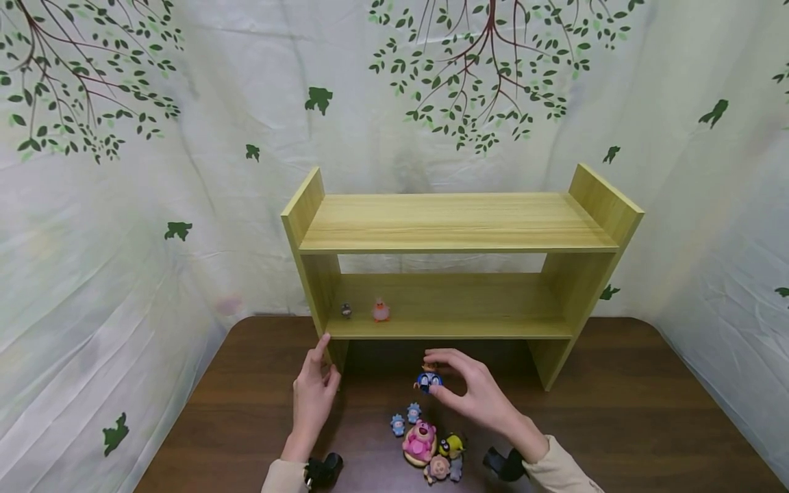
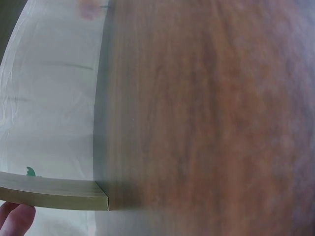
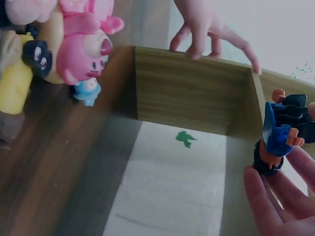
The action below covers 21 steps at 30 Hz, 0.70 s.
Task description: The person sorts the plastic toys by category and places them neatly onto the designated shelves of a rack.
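Right hand [image 1: 477, 392], blue figurine [image 1: 428, 379] — pinched (partly covered)

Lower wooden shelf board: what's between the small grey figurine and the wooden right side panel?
Head view: one rounded pink figurine, near the grey figurine; then bare shelf board to the right side panel.

The held figurine [image 1: 429, 381] is showing blue, black and orange. On the bench [image 1: 641, 411], the bear figure [image 1: 420, 441] is showing bright pink, two small figures [image 1: 397, 426] are showing light blue, and another figure [image 1: 453, 445] is pairing yellow with black. By the lower shelf [image 1: 456, 311]'s left edge, a tiny figure [image 1: 346, 311] is looking perhaps greyish. The shelf unit [image 1: 456, 222] is showing pale yellow wood grain, the bench dark-brown streaks; the white backdrop [image 1: 246, 82] is bearing green leaves and reddish-brown branches.
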Motion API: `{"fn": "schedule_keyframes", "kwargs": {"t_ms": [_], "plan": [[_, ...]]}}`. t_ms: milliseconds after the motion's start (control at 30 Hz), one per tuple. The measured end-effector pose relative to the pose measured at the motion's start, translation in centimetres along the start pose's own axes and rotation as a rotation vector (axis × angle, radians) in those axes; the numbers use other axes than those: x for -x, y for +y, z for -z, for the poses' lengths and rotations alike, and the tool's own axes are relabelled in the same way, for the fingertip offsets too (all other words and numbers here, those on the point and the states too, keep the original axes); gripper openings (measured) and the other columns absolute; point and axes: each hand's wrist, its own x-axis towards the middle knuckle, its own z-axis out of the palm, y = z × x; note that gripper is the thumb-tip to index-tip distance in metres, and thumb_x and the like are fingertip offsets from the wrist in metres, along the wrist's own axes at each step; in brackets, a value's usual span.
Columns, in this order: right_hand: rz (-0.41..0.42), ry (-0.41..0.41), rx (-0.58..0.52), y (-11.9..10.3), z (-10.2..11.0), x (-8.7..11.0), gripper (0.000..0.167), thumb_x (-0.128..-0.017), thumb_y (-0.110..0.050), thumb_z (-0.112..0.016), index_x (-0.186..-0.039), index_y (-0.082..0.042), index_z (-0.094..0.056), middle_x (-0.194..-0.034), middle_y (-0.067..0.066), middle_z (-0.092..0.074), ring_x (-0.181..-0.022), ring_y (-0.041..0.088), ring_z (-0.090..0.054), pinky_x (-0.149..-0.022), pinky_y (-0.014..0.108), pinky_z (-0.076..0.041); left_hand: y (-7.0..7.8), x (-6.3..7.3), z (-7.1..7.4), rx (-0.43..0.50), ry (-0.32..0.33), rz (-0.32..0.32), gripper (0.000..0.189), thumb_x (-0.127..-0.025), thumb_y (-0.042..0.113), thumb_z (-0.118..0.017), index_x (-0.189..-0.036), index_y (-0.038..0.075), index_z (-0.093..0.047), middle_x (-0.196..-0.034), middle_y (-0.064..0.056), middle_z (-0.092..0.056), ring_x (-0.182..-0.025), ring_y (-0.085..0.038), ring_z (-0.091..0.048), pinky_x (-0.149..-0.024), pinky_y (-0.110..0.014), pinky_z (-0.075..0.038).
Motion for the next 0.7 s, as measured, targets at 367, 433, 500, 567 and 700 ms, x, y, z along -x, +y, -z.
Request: {"fn": "schedule_keyframes", "kwargs": {"t_ms": [367,433,500,567,700], "plan": [[0.056,0.02,0.053,-0.5,0.6,-1.0,0.041,-0.082,-0.004,-0.073,-0.121,-0.007,-0.061,-0.127,0.011,-0.057,-0.102,0.023,-0.063,-0.084,0.039,-0.051,0.0,0.0,0.0,-0.007,0.007,-0.005,0.083,-0.073,-0.02,-0.062,-0.142,0.02,-0.04,-0.082,-0.007,-0.048,-0.063,-0.017,-0.049,-0.05,-0.025,-0.048],[0.062,0.018,0.059,-0.6,0.7,-1.1,0.04,-0.083,-0.005,-0.072,-0.121,-0.008,-0.06,-0.128,0.009,-0.056,-0.104,0.021,-0.062,-0.085,0.038,-0.05,0.0,-0.1,0.0,-0.006,0.009,-0.004,0.082,-0.072,-0.02,-0.062,-0.141,0.02,-0.041,-0.083,-0.007,-0.049,-0.064,-0.018,-0.051,-0.05,-0.026,-0.049],[0.055,0.016,0.059,-0.7,0.9,-1.3,0.04,-0.084,-0.007,-0.072,-0.122,-0.011,-0.06,-0.129,0.006,-0.056,-0.107,0.018,-0.06,-0.087,0.034,-0.05,0.0,-0.1,0.0,-0.007,0.008,-0.002,0.082,-0.072,-0.02,-0.062,-0.141,0.02,-0.041,-0.083,-0.007,-0.049,-0.065,-0.019,-0.052,-0.051,-0.027,-0.05],[0.05,0.016,0.057,-0.8,1.0,-1.5,0.039,-0.086,-0.009,-0.071,-0.123,-0.013,-0.06,-0.13,0.003,-0.055,-0.109,0.017,-0.059,-0.088,0.032,-0.049,-0.1,0.0,0.0,-0.009,0.004,0.0,0.082,-0.073,-0.02,-0.062,-0.141,0.02,-0.04,-0.083,-0.007,-0.048,-0.065,-0.019,-0.052,-0.051,-0.027,-0.05],[0.047,0.016,0.055,-1.0,1.2,-1.8,0.039,-0.087,-0.012,-0.07,-0.124,-0.016,-0.06,-0.129,0.002,-0.056,-0.111,0.016,-0.057,-0.089,0.031,-0.048,-0.1,0.0,0.0,-0.008,-0.003,0.003,0.082,-0.073,-0.019,-0.062,-0.142,0.019,-0.04,-0.083,-0.007,-0.049,-0.067,-0.02,-0.053,-0.051,-0.028,-0.051]]}}
